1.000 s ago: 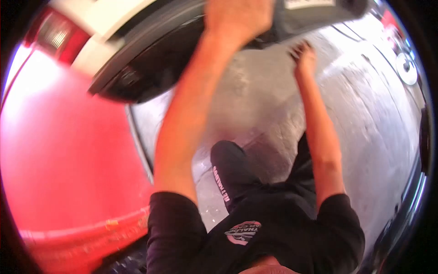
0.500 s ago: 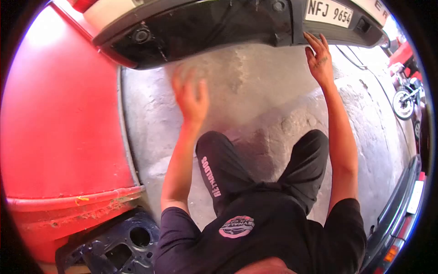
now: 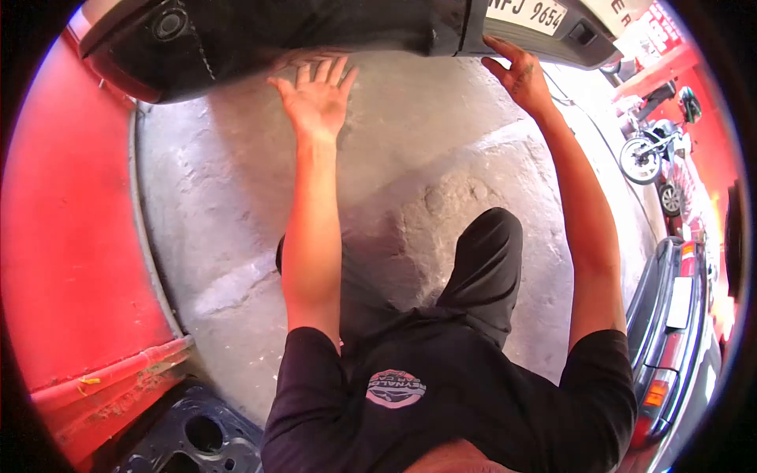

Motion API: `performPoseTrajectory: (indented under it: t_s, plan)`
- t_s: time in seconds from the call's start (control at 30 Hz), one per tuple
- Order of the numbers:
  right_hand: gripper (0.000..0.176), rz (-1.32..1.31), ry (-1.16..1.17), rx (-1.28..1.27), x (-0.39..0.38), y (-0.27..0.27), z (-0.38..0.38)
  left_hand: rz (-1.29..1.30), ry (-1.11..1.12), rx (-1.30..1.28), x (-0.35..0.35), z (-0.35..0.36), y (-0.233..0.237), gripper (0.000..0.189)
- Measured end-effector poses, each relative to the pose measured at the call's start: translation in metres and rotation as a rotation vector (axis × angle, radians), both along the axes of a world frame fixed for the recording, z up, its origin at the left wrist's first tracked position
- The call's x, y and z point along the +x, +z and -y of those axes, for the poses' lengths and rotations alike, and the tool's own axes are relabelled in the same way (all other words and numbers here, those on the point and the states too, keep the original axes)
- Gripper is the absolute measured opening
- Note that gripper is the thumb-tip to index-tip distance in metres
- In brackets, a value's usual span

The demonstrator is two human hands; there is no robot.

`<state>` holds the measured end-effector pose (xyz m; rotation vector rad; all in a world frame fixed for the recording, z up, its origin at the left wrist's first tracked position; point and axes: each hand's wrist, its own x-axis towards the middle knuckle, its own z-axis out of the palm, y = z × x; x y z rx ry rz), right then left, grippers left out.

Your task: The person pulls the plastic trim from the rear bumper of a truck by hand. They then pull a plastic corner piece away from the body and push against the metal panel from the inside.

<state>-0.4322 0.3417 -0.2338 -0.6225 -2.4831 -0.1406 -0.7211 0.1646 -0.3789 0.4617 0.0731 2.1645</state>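
Across the top of the head view runs a black car bumper (image 3: 331, 25), with a round fitting (image 3: 168, 24) in its left part and scuffs along the surface. Just under its lower edge is my left hand (image 3: 315, 102), palm up and open, fingers spread toward the bumper with nothing in them. My right hand (image 3: 524, 83) reaches up to the bumper's edge below the white license plate (image 3: 527, 13). Its fingertips are right at that edge, fingers stretched and the thumb apart.
A red panel (image 3: 71, 221) stands along the left side. Behind it on the floor lies a dark metal part with round holes (image 3: 197, 430). To the right are a dark car (image 3: 658, 339) and a motorcycle (image 3: 643, 158). Rough concrete floor (image 3: 410, 158) lies beneath the bumper.
My view has shifted so the bumper sits higher and further left. My left hand has risen to the bumper's underside, palm up. My right hand stays at the edge near the plate.
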Motion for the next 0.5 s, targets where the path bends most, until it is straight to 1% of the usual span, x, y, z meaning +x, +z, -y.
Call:
performPoseTrajectory:
  t_s: [0.03, 0.07, 0.13, 0.17, 0.2, 0.27, 0.33, 0.4, 0.43, 0.47, 0.5]
  plan:
    - [0.046, 0.013, -0.002, 0.006, -0.002, 0.002, 0.0, -0.043, -0.005, 0.018, 0.004, -0.011, 0.002, 0.112]
    - [0.044, 0.029, -0.026, 0.002, -0.003, 0.004, -0.001, -0.031, -0.007, 0.023, 0.007, -0.021, 0.005, 0.112]
    - [0.042, 0.061, -0.056, -0.003, -0.001, 0.004, -0.003, 0.062, 0.031, 0.093, 0.014, -0.031, 0.012, 0.103]
    - [0.041, 0.05, -0.028, 0.014, 0.0, 0.004, -0.004, 0.065, 0.08, 0.083, 0.018, -0.032, 0.014, 0.101]
    - [0.04, 0.039, 0.001, 0.031, 0.001, 0.004, -0.006, 0.078, 0.078, 0.086, 0.019, -0.032, 0.013, 0.101]
    - [0.041, 0.052, 0.0, 0.049, 0.003, 0.002, -0.007, -0.001, 0.118, 0.059, 0.017, -0.033, 0.011, 0.098]
    - [0.045, 0.037, -0.01, 0.011, 0.005, 0.0, -0.007, 0.029, 0.13, 0.051, 0.015, -0.037, 0.008, 0.095]
    - [0.056, -0.033, 0.016, -0.142, 0.005, -0.011, 0.003, 0.046, 0.135, 0.053, 0.013, -0.038, 0.009, 0.092]
    - [0.067, -0.078, 0.094, -0.063, 0.009, -0.03, -0.007, 0.096, 0.138, 0.004, 0.014, -0.036, 0.011, 0.091]
    - [0.08, -0.077, 0.182, -0.035, 0.011, -0.042, -0.008, 0.143, 0.137, -0.045, 0.016, -0.034, 0.015, 0.091]
    - [0.084, -0.079, 0.132, -0.013, 0.009, -0.054, -0.003, 0.171, 0.153, -0.095, 0.016, -0.034, 0.016, 0.086]
